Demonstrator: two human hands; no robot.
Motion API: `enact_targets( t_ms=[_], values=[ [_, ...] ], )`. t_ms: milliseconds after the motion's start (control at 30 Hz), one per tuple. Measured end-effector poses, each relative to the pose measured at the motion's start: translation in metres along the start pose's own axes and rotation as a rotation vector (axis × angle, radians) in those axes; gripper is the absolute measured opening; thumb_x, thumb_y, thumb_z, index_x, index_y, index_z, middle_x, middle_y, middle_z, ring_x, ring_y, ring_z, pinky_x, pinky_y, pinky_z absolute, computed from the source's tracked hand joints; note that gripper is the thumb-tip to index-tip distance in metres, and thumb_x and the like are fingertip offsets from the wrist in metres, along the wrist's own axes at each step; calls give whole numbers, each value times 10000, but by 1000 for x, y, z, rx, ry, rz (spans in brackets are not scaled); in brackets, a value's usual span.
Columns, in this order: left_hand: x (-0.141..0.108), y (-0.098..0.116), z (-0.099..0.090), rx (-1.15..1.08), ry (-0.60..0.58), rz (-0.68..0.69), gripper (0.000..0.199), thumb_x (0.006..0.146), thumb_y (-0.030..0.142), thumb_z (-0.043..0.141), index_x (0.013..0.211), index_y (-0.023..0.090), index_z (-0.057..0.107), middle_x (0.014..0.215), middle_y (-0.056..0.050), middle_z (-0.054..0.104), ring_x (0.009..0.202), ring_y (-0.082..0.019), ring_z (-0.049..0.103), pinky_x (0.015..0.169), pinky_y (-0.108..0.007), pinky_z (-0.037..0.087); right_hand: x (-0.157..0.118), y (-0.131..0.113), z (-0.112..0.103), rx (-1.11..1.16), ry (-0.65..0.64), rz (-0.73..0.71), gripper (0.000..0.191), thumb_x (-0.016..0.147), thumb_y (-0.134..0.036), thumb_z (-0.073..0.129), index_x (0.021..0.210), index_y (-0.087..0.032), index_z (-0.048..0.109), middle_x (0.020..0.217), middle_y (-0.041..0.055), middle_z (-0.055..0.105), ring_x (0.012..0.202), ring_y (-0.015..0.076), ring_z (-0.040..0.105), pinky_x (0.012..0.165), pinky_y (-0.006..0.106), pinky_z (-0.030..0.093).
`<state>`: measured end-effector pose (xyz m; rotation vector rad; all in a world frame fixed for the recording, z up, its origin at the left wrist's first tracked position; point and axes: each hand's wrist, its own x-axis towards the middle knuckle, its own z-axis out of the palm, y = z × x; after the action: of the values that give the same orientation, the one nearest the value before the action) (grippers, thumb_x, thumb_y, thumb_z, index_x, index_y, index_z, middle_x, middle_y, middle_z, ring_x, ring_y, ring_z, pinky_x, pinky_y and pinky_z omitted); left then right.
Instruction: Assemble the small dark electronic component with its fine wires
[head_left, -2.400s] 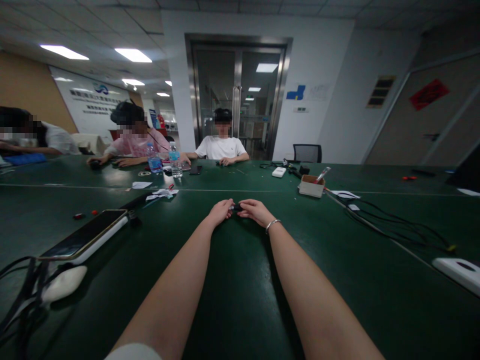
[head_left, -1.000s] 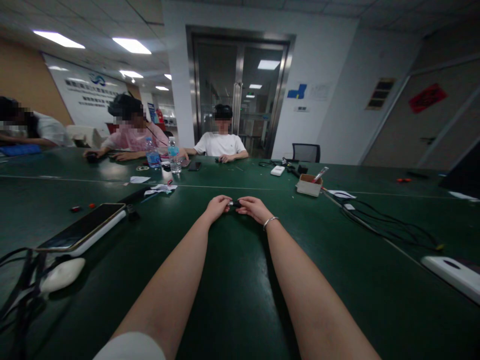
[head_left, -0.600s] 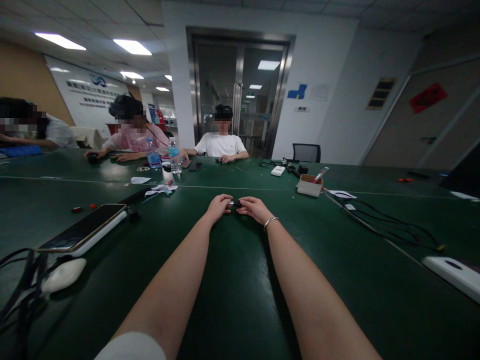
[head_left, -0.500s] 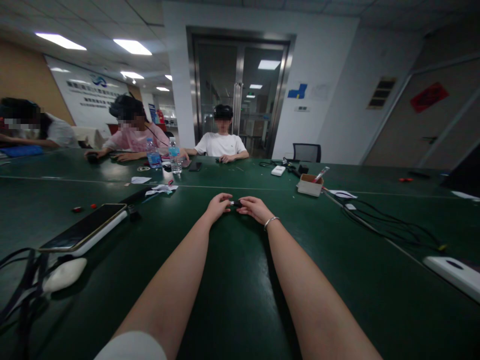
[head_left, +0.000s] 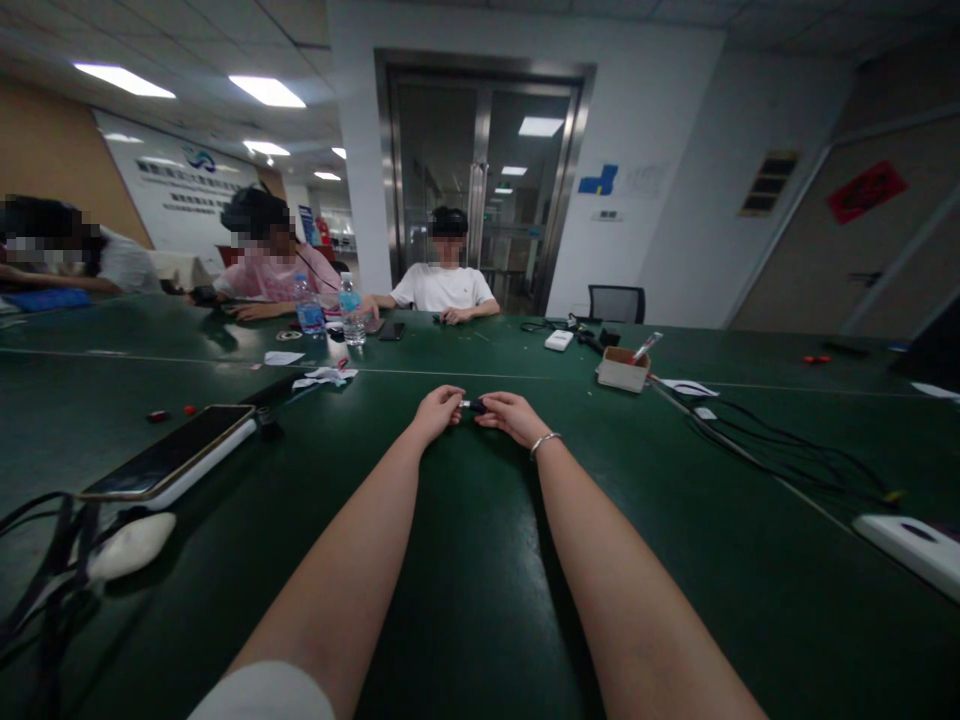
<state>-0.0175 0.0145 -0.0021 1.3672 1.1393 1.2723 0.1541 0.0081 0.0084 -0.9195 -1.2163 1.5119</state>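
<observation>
Out over the green table (head_left: 480, 520), my left hand (head_left: 438, 414) pinches the silver end of a small black-and-silver object (head_left: 471, 405). The black end sits between the fingertips of my right hand (head_left: 513, 418), which wears a silver bracelet (head_left: 543, 444) at the wrist. Both hands are closed, fingertips almost meeting around this piece. It looks like a USB stick, but it is too small and too covered to be sure, and I cannot tell whether it is one part or two.
At left lie a phone (head_left: 176, 452) on a white block, black straps (head_left: 52, 590) and a white rounded thing (head_left: 133, 546). Bottles (head_left: 351, 312) and papers (head_left: 326, 377) stand farther off. Rightward are a small box (head_left: 624, 372), cables (head_left: 780, 450) and a white device (head_left: 911, 545). Several people sit opposite.
A little more of the silver part shows between my hands, which have hardly moved. The view has shifted slightly. At the far left, a co-worker's hand with a dark object has risen a little.
</observation>
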Motion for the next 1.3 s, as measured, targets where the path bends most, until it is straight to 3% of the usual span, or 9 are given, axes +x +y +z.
enact_targets(
  t_ms=[200,367,633,967,1300],
  values=[
    [-1,-1,-1,20,-22,44,151,824,317,562,832,167,558,586,24,531,470,-68,519,446,-163,416,2,1,0,-3,8,1,62,837,-77,584,898,-90,584,700,72,676,575,141,688,583,213,577],
    [-3,5,-1,-53,-28,-48,86,768,173,607,841,135,580,642,-4,585,533,-76,566,508,-179,453,2,1,-1,-10,12,2,62,848,-82,570,909,-87,583,712,83,682,588,146,691,597,224,579],
    [-2,3,0,-60,27,-29,98,742,112,620,837,116,593,737,-44,624,638,-100,607,575,-205,490,0,0,0,-10,5,1,55,861,-67,543,903,-87,571,683,74,673,579,138,687,591,212,578],
    [1,-2,-1,-1,11,34,93,794,235,599,813,147,577,580,17,551,486,-71,526,483,-182,436,2,2,-1,-14,14,-4,56,838,-78,584,893,-90,578,709,78,672,579,144,686,610,240,587],
    [-4,5,-2,-27,-16,-18,115,733,123,620,846,116,596,636,-14,602,525,-77,551,522,-196,449,1,0,-2,-14,3,-6,63,843,-118,601,888,-85,573,684,74,670,583,142,688,583,221,584]
  ],
)
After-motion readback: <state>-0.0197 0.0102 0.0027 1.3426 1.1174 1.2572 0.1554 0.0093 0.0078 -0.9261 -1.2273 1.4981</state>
